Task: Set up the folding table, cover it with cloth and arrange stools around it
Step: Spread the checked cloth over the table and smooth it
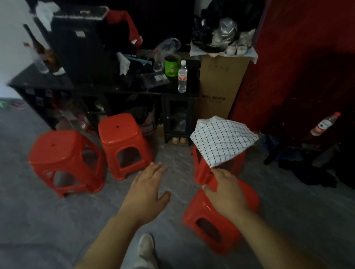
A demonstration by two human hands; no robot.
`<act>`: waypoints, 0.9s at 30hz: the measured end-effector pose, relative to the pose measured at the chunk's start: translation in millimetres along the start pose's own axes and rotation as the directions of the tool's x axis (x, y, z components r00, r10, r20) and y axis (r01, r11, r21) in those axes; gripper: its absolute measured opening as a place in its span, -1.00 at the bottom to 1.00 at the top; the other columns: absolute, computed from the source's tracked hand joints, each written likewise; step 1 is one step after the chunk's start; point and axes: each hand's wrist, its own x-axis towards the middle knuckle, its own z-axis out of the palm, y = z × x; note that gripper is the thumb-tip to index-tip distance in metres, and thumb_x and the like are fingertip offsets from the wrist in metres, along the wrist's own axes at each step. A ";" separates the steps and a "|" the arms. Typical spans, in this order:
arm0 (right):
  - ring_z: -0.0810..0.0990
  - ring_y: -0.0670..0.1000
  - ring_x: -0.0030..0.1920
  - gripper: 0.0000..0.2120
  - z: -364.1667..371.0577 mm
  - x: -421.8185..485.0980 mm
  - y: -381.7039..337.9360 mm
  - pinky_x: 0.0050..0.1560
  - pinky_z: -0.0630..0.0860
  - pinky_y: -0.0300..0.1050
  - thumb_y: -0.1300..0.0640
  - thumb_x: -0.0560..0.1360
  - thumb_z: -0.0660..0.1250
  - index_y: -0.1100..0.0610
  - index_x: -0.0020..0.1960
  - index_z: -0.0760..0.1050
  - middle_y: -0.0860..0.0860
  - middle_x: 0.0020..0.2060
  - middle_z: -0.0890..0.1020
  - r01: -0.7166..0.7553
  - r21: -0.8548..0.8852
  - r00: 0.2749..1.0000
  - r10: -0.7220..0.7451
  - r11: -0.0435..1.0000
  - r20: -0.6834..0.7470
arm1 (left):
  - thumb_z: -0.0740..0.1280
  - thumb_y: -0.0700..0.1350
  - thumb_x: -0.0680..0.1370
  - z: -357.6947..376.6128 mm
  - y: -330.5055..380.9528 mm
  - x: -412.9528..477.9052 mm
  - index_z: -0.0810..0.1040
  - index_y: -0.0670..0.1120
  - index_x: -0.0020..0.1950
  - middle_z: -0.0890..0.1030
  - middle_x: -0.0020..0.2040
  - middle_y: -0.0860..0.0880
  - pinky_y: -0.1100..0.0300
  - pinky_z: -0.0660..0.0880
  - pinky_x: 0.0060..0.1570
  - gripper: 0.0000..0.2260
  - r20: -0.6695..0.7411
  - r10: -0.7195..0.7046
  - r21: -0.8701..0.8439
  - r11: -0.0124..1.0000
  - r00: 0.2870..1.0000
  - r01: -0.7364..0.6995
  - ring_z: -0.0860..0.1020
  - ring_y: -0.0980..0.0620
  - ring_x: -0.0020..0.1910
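Several red plastic stools stand on the grey floor. One stool (61, 159) is at the left, a second (124, 144) beside it. A third stool (202, 170) at the right carries a folded white checked cloth (223, 140). My right hand (226, 193) grips the top of a nearer stool (213, 222), which looks tilted. My left hand (148, 188) hovers over the floor between the stools, fingers straight, holding nothing. No folding table is in view.
A black cluttered cabinet (38, 83) with a water bottle (182, 76) and a green cup lines the back. A cardboard box (221, 85) stands at its right, a red door (301, 57) beyond. Dark clothes and another bottle (324, 124) lie right. My shoe (146, 245) is below.
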 end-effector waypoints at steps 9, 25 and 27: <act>0.41 0.08 0.41 -0.41 42.8 100.2 -65.4 0.41 0.39 0.01 -0.11 0.54 0.35 0.09 0.49 0.37 0.06 0.41 0.47 -0.209 -0.020 0.978 0.209 0.978 0.010 | 0.31 0.12 0.55 -38.6 -94.5 133.7 0.15 -0.01 0.64 0.14 0.65 0.00 -0.09 0.09 0.57 -0.29 0.202 0.129 -0.004 0.991 0.971 -0.131 0.02 0.00 0.64; 0.41 0.17 0.34 -0.49 69.4 286.5 10.8 0.25 0.47 0.12 -0.02 0.55 0.32 0.17 0.43 0.36 0.13 0.35 0.46 -0.541 0.062 0.841 0.538 0.839 0.058 | 0.17 0.19 0.43 15.5 -100.5 358.8 0.18 -0.02 0.63 0.20 0.62 -0.03 -0.04 0.15 0.55 -0.22 0.447 0.169 -0.035 0.985 0.879 -0.171 0.13 -0.02 0.61; 0.39 0.16 0.37 -0.46 70.7 314.3 28.1 0.27 0.48 0.13 -0.05 0.56 0.31 0.16 0.46 0.33 0.13 0.40 0.43 -0.570 0.049 0.820 0.564 0.820 0.091 | 0.22 0.17 0.46 26.2 -97.0 392.3 0.18 -0.02 0.63 0.20 0.62 -0.03 -0.06 0.17 0.54 -0.25 0.502 0.148 -0.014 0.986 0.852 -0.163 0.13 -0.02 0.61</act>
